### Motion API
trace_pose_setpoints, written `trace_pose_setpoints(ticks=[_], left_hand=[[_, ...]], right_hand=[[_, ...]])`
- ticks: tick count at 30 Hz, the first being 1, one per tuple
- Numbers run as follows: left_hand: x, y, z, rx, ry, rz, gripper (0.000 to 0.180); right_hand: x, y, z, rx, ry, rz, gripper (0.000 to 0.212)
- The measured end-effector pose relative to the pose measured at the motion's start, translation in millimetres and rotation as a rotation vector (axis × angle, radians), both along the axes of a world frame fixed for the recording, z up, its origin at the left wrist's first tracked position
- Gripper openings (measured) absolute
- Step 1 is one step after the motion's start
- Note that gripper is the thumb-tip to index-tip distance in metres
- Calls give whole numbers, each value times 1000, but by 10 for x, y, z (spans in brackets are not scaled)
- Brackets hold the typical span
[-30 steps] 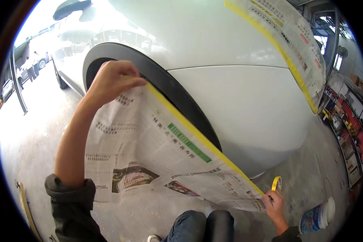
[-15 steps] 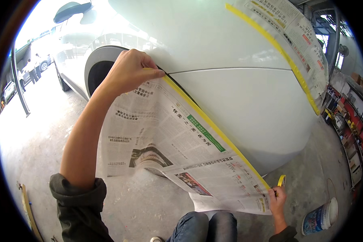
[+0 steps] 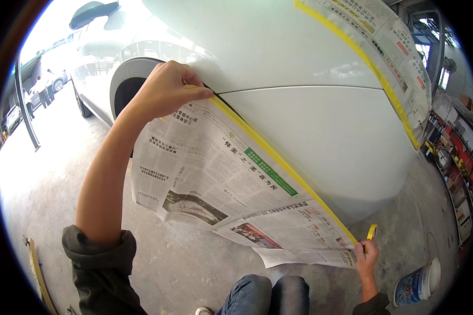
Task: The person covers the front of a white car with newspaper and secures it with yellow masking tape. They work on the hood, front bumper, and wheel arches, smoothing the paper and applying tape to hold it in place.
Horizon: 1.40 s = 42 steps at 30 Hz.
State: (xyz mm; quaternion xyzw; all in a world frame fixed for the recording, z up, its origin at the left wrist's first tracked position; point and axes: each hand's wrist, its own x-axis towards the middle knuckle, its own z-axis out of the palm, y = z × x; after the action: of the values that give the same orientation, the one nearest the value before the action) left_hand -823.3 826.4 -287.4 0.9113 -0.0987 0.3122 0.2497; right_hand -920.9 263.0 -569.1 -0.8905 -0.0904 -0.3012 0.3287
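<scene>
Within the last second, the newspaper sheet (image 3: 210,152) has risen across the wheel arch (image 3: 135,67), seemingly improving coverage. Left hand (image 3: 171,88) grip: pinched on upper corner. Right hand (image 3: 367,255) grip: closed at lower corner, beside tape roll (image 3: 372,231).

Newspaper sheet (image 3: 194,136) stretched alongside a white car (image 3: 310,126)

The left hand (image 3: 176,90) pinches the sheet's far left end, in front of the wheel arch (image 3: 134,67). The right hand (image 3: 367,252) grips the near right end, a roll of yellow tape (image 3: 372,231) jutting from it. A yellow tape strip (image 3: 283,160) runs straight along the edge between both hands. More newspaper (image 3: 391,50), edged in yellow, covers the car's far right. A bucket (image 3: 416,284) stands on the floor (image 3: 163,257), near right.
</scene>
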Motion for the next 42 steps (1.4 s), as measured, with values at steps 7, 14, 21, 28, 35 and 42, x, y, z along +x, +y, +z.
trace_pose_setpoints(ticks=[7, 14, 21, 28, 35, 42], left_hand=[[-35, -15, 86, 26, 70, 32, 31], [17, -9, 70, 46, 90, 31, 32], [84, 5, -30, 25, -30, -27, 31], [0, -67, 63, 70, 90, 59, 33], [26, -81, 45, 53, 111, 71, 32], [84, -44, -38, 38, -38, 8, 30]], right_hand=[[9, 2, 10, 9, 0, 3, 21], [31, -7, 5, 16, -25, 10, 22], [70, -31, -42, 38, -15, 4, 23], [55, -15, -6, 51, 2, 7, 20], [66, 11, 7, 42, -13, 17, 17], [90, -75, -66, 45, 6, 26, 18]])
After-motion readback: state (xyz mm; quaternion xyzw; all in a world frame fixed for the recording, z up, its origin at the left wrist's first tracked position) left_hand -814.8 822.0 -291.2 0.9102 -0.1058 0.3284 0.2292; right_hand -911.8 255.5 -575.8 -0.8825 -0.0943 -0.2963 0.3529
